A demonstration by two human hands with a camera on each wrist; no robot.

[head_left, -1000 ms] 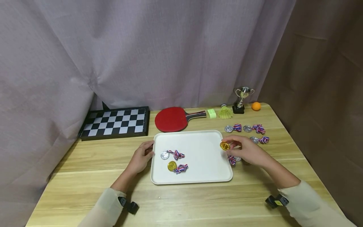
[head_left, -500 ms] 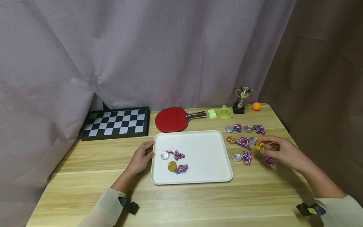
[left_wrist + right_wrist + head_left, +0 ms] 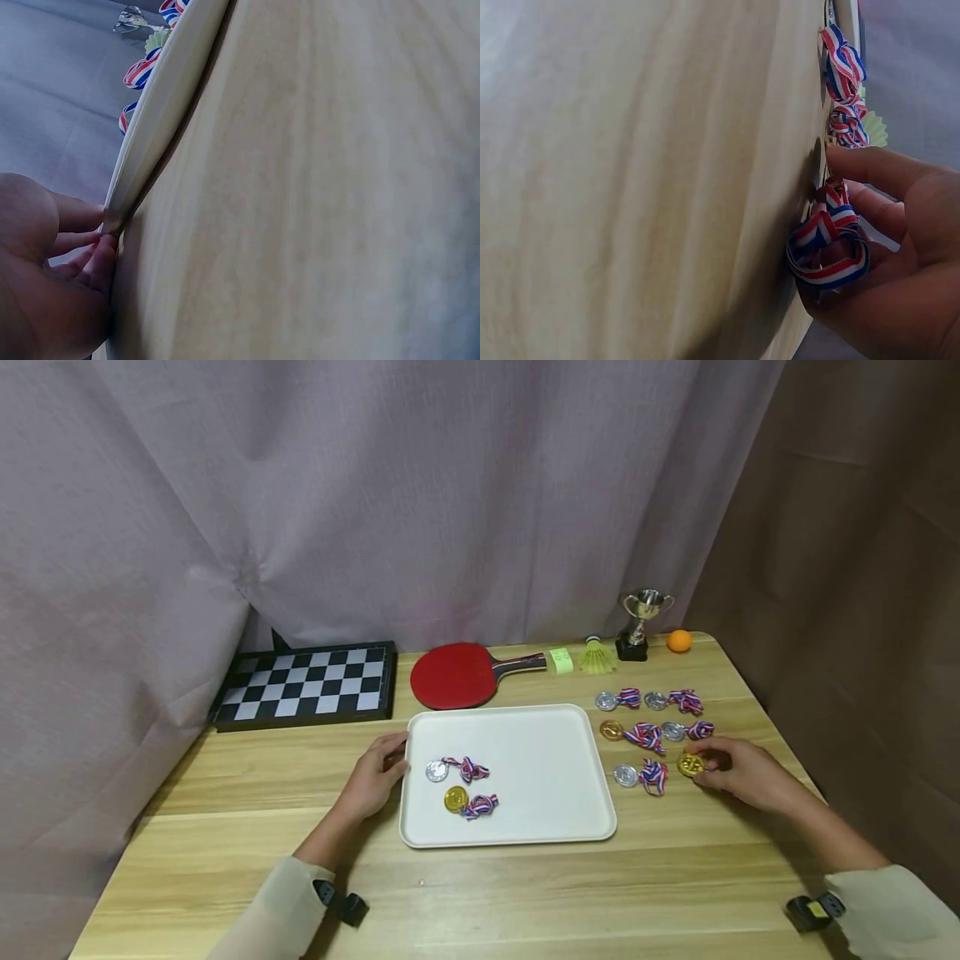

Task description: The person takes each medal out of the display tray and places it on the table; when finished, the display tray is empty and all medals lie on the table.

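My left hand (image 3: pixel 377 775) grips the left rim of the white tray (image 3: pixel 525 814), thumb and fingertips at its edge. On the tray lie a silver medal (image 3: pixel 437 771) and a gold medal (image 3: pixel 455 799) with bunched ribbons. My right hand (image 3: pixel 750 774) pinches another gold medal (image 3: pixel 691 765) low at the table's right side. Its striped ribbon (image 3: pixel 829 251) hangs under the palm in the right wrist view. Around it lie a bronze-coloured medal (image 3: pixel 611 730) and several silver ones, the nearest being one silver medal (image 3: pixel 626 776) to its left.
Along the back stand or lie a chessboard (image 3: pixel 307 683), a red table tennis bat (image 3: pixel 453 677), a yellow-green sticky-note block (image 3: pixel 561 661), a shuttlecock (image 3: pixel 597 656), a trophy cup (image 3: pixel 637 622) and an orange ball (image 3: pixel 679 641). A grey curtain (image 3: pixel 450 510) hangs behind the table.
My right hand has carried the gold medal rightward from beside the tray's right edge, then down towards the table below the silver medals. The left hand and tray stay put.
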